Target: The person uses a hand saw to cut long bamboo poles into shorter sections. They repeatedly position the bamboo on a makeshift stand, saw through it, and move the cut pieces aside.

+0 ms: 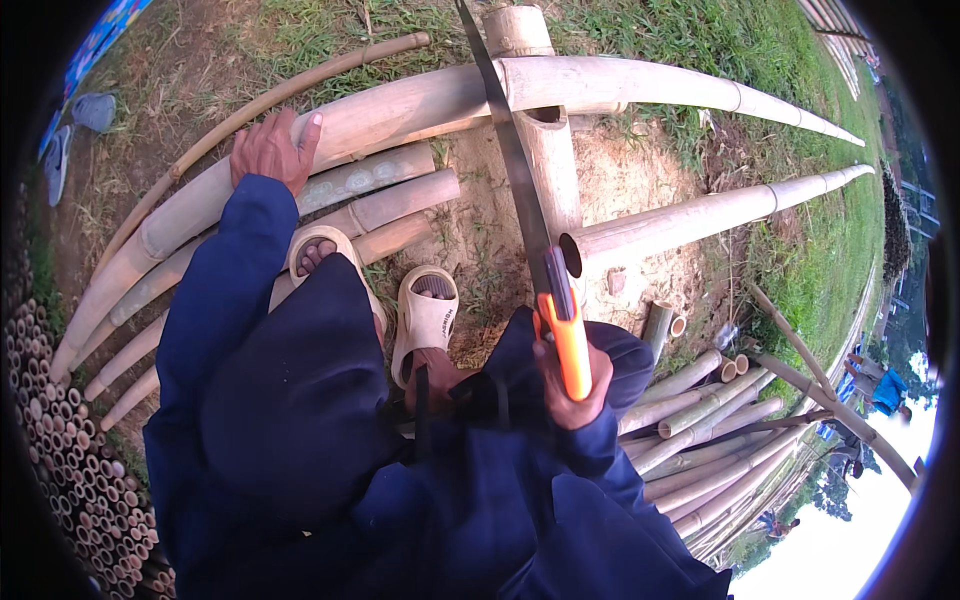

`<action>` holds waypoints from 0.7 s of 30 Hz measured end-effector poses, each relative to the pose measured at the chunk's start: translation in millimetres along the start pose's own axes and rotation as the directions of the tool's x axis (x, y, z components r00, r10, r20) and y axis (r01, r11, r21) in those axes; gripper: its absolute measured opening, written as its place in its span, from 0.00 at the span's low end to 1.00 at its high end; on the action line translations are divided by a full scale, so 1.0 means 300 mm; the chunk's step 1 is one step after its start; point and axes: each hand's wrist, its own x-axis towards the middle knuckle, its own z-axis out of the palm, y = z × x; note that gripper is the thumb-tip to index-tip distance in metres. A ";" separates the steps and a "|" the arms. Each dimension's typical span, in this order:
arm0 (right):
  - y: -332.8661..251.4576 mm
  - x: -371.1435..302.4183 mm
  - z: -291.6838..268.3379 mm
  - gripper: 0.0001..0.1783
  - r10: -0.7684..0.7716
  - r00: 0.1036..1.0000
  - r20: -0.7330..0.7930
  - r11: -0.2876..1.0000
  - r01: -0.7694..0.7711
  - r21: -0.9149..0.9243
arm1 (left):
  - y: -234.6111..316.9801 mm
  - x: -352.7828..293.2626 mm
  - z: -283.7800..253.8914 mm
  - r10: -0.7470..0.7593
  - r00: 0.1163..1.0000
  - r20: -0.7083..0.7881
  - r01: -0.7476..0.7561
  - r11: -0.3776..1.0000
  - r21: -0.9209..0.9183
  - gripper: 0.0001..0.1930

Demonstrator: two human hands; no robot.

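A long, thick bamboo pole [400,108] arcs across the upper part of the head view, lying over a shorter bamboo piece [548,170]. My left hand [272,150] grips this pole from above, with the fingers bent over it. In my right hand [596,380] is a hand saw [514,150] with an orange handle, my fingers wrapped round the grip. The dark blade stretches away from me and passes across the pole, right of my left hand. Whether its teeth touch the bamboo I cannot tell.
Several cut bamboo lengths [385,205] lie beside my sandalled feet. Another long pole [690,222] runs off to the right. Bamboo poles [700,410] are piled at the lower right, and a stack of cut tubes [85,455] stands at the lower left. Loose shoes [94,112] lie at the upper left.
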 end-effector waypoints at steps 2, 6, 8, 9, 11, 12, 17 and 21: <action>-0.014 -0.135 -0.059 0.17 -0.022 1.000 -0.007 1.000 0.022 0.015 | -0.003 -0.023 -0.005 0.008 1.000 -0.022 -0.008 1.000 -0.004 0.26; 0.020 0.083 -0.002 0.14 -0.037 0.998 -0.043 0.999 0.036 -0.028 | 0.041 0.020 -0.002 0.026 0.999 0.036 -0.026 1.000 -0.005 0.25; -0.047 0.364 0.090 0.09 -0.097 0.995 0.000 0.995 0.097 -0.025 | 0.021 0.020 -0.005 0.042 0.999 -0.019 -0.042 0.999 -0.032 0.25; -0.061 0.440 0.121 0.09 -0.143 0.989 -0.030 0.986 0.145 0.077 | 0.026 0.026 0.006 0.054 0.998 -0.045 -0.056 0.997 -0.052 0.25; -0.044 0.414 0.115 0.09 -0.129 0.991 -0.035 0.989 0.132 0.069 | 0.016 0.029 0.010 0.047 0.999 -0.016 -0.047 0.999 -0.018 0.25; -0.021 0.356 0.113 0.09 -0.128 0.991 -0.021 0.990 0.129 0.056 | 0.010 0.025 0.006 0.034 0.999 0.003 -0.034 0.999 0.001 0.25; -0.032 -0.124 -0.064 0.17 -0.053 0.998 0.031 0.996 0.055 -0.072 | 0.001 -0.023 -0.010 0.023 0.999 -0.026 -0.023 1.000 -0.003 0.24; -0.021 0.044 -0.035 0.15 0.066 0.998 -0.002 0.995 -0.066 -0.070 | 0.040 0.011 -0.009 0.002 0.997 0.078 -0.002 1.000 -0.003 0.24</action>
